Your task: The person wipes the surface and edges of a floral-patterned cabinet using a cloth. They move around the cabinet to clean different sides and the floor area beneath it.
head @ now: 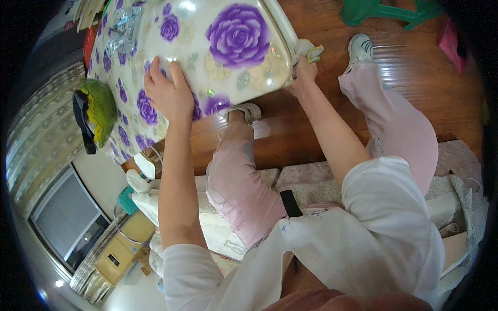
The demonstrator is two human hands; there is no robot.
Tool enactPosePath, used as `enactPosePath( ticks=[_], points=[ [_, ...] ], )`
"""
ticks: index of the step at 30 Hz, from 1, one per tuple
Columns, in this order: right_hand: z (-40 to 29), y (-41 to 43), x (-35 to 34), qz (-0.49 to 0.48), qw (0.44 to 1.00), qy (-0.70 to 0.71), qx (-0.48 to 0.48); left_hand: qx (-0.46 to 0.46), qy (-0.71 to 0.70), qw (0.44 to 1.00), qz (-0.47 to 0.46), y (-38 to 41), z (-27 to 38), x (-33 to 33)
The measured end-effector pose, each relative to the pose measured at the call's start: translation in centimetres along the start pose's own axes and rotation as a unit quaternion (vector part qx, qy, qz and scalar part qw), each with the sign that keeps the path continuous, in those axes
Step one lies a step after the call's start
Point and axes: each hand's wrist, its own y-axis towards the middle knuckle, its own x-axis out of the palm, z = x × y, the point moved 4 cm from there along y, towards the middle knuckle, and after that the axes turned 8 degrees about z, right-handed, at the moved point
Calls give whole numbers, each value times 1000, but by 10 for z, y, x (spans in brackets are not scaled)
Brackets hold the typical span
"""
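A table [194, 42] with a glossy cover of purple roses stands before me. My left hand [170, 91] rests palm down on the cover, fingers spread, with nothing in it. At the table's right corner my right hand [305, 74] is closed on a pale cloth [307, 48] with a yellow edge, pressed against the table's rim. Part of its fingers is hidden by the corner. Clear plastic packaging [126, 29] lies on the cover beyond my left hand. A green and yellow melon-like object [103, 112] with a black strap-like thing [82, 120] beside it sits at the table's far left edge.
A green plastic stool [373, 11] stands on the wooden floor [404, 66] at the upper right, near a pink object [453, 48]. My legs are beneath and beside the table corner. Behind me is a sofa [311, 179] with a pale cover. A yellowish cabinet [116, 258] stands at the lower left.
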Motion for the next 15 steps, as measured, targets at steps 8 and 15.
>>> enactPosePath(
  ticks=[8,15],
  points=[
    [-50,-120,16,-235,967,101,2,-19,11,1000,14,2,2,2],
    [-53,-105,27,-206,974,36,-89,-11,17,1000,10,-1,3,0]
  ],
)
